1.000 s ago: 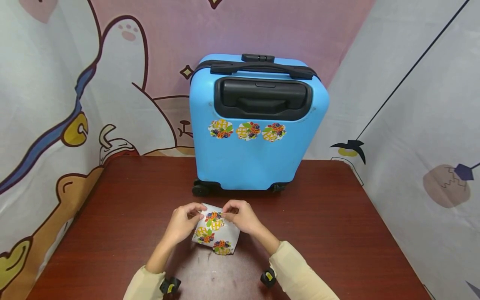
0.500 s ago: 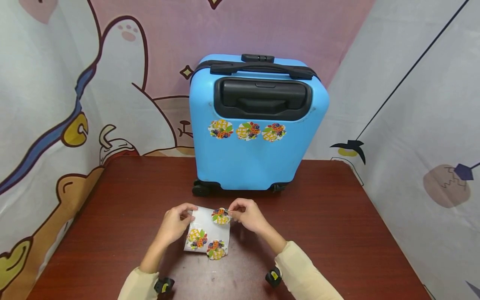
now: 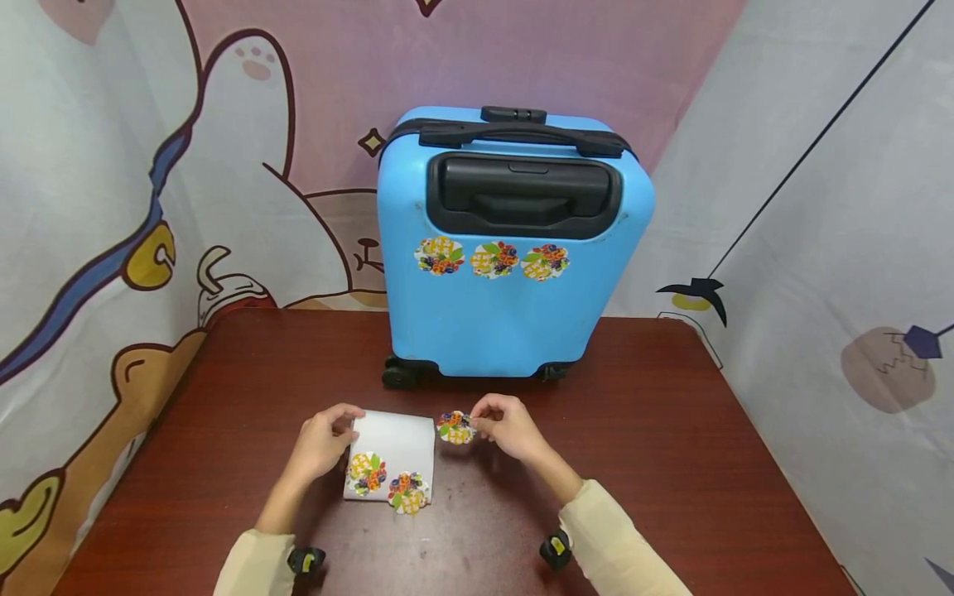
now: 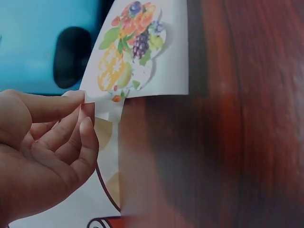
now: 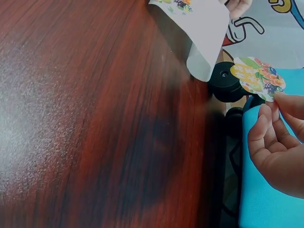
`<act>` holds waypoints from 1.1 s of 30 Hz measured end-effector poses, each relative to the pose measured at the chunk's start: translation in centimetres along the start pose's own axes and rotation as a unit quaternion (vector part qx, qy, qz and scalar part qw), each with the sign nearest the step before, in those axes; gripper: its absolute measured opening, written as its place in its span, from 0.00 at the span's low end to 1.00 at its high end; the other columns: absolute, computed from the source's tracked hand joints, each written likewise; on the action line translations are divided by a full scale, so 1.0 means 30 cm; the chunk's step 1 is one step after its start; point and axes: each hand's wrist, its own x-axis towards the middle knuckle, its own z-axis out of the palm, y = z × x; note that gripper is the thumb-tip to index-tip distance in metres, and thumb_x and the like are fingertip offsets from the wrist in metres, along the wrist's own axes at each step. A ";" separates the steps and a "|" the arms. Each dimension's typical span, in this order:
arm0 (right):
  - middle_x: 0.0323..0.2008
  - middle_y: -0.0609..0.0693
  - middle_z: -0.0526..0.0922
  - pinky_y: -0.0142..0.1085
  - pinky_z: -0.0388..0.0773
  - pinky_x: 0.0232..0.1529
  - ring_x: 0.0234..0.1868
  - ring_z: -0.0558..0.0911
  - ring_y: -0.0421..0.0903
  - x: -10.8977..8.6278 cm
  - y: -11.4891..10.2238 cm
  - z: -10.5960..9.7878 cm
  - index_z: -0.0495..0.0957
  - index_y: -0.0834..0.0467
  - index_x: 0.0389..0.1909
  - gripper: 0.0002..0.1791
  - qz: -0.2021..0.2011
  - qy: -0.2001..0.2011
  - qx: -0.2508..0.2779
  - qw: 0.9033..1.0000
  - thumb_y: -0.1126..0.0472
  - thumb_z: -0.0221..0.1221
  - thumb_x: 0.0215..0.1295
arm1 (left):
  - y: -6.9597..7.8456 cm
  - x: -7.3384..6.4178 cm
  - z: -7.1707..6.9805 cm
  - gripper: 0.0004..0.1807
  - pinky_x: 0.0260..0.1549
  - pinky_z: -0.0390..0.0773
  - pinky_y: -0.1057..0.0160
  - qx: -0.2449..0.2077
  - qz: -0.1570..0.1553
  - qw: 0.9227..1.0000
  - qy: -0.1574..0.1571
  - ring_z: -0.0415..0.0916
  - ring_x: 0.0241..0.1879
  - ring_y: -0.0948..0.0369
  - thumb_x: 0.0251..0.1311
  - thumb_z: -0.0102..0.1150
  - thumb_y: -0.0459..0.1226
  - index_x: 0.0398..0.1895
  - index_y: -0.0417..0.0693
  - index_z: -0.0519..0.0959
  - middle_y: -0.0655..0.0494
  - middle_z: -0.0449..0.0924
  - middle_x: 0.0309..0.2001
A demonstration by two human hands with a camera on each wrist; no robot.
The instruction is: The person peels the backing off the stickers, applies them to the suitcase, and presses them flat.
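My left hand (image 3: 320, 443) pinches the upper left corner of a white sticker sheet (image 3: 393, 439), as the left wrist view also shows. Two round fruit stickers (image 3: 366, 473) are on the sheet's lower part, one overhanging its bottom edge. Between thumb and forefinger my right hand (image 3: 509, 426) holds a loose fruit sticker (image 5: 259, 78) by its edge, just right of the sheet and apart from it. Behind both hands stands a blue suitcase (image 3: 492, 323), upright, with three fruit stickers (image 3: 493, 260) in a row below its black handle recess.
The suitcase's wheels (image 3: 400, 374) rest on the dark red wooden table (image 3: 671, 463). A cartoon-printed cloth (image 3: 298, 108) hangs behind and beside the table. Black wrist cameras (image 3: 306, 560) are worn at both sleeves.
The right hand has drawn the upper sticker off the sheet toward the right. The left hand has moved left with the sheet, which now lies flatter and squarer. The suitcase has not moved.
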 end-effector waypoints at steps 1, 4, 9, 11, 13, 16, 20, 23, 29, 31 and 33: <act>0.24 0.63 0.77 0.42 0.75 0.22 0.23 0.76 0.55 0.004 0.018 -0.001 0.76 0.69 0.28 0.03 -0.002 0.000 0.000 1.000 0.78 0.57 0.54 | -0.008 0.002 -0.001 0.13 0.23 0.72 0.62 0.000 -0.003 1.000 0.001 0.77 0.30 0.54 0.51 0.59 0.23 0.41 0.39 0.78 0.42 0.79 0.39; 0.23 0.58 0.78 0.44 0.75 0.22 0.22 0.76 0.50 0.018 0.069 -0.002 0.76 0.67 0.28 0.03 0.000 0.002 0.000 1.000 0.76 0.58 0.53 | -0.028 0.004 -0.001 0.13 0.20 0.71 0.63 0.003 -0.009 1.000 0.001 0.75 0.26 0.57 0.51 0.58 0.23 0.40 0.39 0.79 0.42 0.79 0.38; 0.22 0.53 0.78 0.46 0.76 0.23 0.22 0.77 0.52 0.020 0.083 -0.006 0.76 0.65 0.27 0.02 0.000 0.002 0.000 1.000 0.73 0.60 0.54 | -0.048 0.003 -0.001 0.12 0.17 0.68 0.63 0.014 -0.014 1.000 0.000 0.67 0.17 0.61 0.50 0.58 0.23 0.38 0.41 0.79 0.43 0.79 0.38; 0.22 0.53 0.78 0.44 0.76 0.23 0.22 0.77 0.51 0.020 0.080 -0.008 0.76 0.65 0.27 0.02 0.003 0.004 0.000 1.000 0.73 0.60 0.53 | -0.050 0.001 -0.005 0.11 0.21 0.69 0.61 0.026 -0.011 1.000 0.004 0.68 0.20 0.59 0.50 0.59 0.24 0.37 0.42 0.80 0.44 0.79 0.38; 0.22 0.53 0.77 0.42 0.76 0.23 0.21 0.76 0.48 0.020 0.076 -0.010 0.76 0.65 0.27 0.02 0.006 0.006 -0.001 1.000 0.73 0.60 0.53 | -0.051 0.001 -0.009 0.11 0.26 0.70 0.59 0.040 -0.005 0.999 0.011 0.71 0.26 0.56 0.49 0.59 0.24 0.36 0.43 0.81 0.45 0.80 0.39; 0.22 0.53 0.77 0.39 0.75 0.23 0.21 0.75 0.45 0.020 0.075 -0.011 0.76 0.65 0.27 0.02 0.010 0.009 0.000 1.000 0.73 0.60 0.53 | -0.047 0.002 -0.015 0.10 0.32 0.70 0.55 0.055 0.000 0.998 0.019 0.73 0.33 0.53 0.49 0.61 0.26 0.35 0.43 0.81 0.45 0.79 0.38; 0.22 0.54 0.76 0.39 0.75 0.23 0.21 0.75 0.49 0.022 0.071 -0.012 0.77 0.65 0.28 0.03 0.016 0.008 0.003 1.000 0.74 0.59 0.54 | -0.031 0.006 -0.011 0.09 0.35 0.72 0.50 0.051 0.005 0.998 0.031 0.75 0.34 0.51 0.50 0.61 0.27 0.35 0.42 0.81 0.44 0.77 0.38; 0.23 0.56 0.77 0.40 0.75 0.23 0.23 0.76 0.56 0.019 0.051 -0.013 0.76 0.67 0.29 0.02 0.017 0.006 0.009 1.000 0.75 0.58 0.54 | -0.008 0.011 -0.001 0.08 0.37 0.73 0.49 0.036 0.015 0.999 0.037 0.76 0.37 0.49 0.51 0.61 0.28 0.35 0.41 0.81 0.44 0.77 0.39; 0.23 0.62 0.77 0.42 0.75 0.23 0.26 0.75 0.65 0.003 -0.023 -0.010 0.74 0.72 0.28 0.02 0.007 0.002 0.014 1.000 0.77 0.57 0.54 | 0.060 0.017 0.033 0.06 0.29 0.73 0.58 0.004 0.035 0.999 0.027 0.74 0.31 0.54 0.52 0.61 0.29 0.35 0.41 0.80 0.49 0.78 0.35; 0.23 0.62 0.76 0.42 0.75 0.23 0.25 0.75 0.64 0.007 -0.015 -0.006 0.74 0.72 0.28 0.02 0.006 0.003 0.017 1.000 0.77 0.57 0.54 | 0.083 0.017 0.052 0.06 0.28 0.72 0.61 -0.007 0.044 0.999 0.016 0.74 0.30 0.56 0.53 0.61 0.30 0.35 0.41 0.80 0.52 0.78 0.33; 0.22 0.60 0.76 0.40 0.74 0.22 0.23 0.75 0.60 0.015 0.007 0.001 0.74 0.71 0.28 0.02 0.004 0.004 0.018 1.000 0.76 0.58 0.54 | 0.105 0.017 0.075 0.05 0.29 0.72 0.62 -0.016 0.054 0.998 0.004 0.74 0.31 0.57 0.54 0.61 0.30 0.35 0.42 0.80 0.55 0.79 0.31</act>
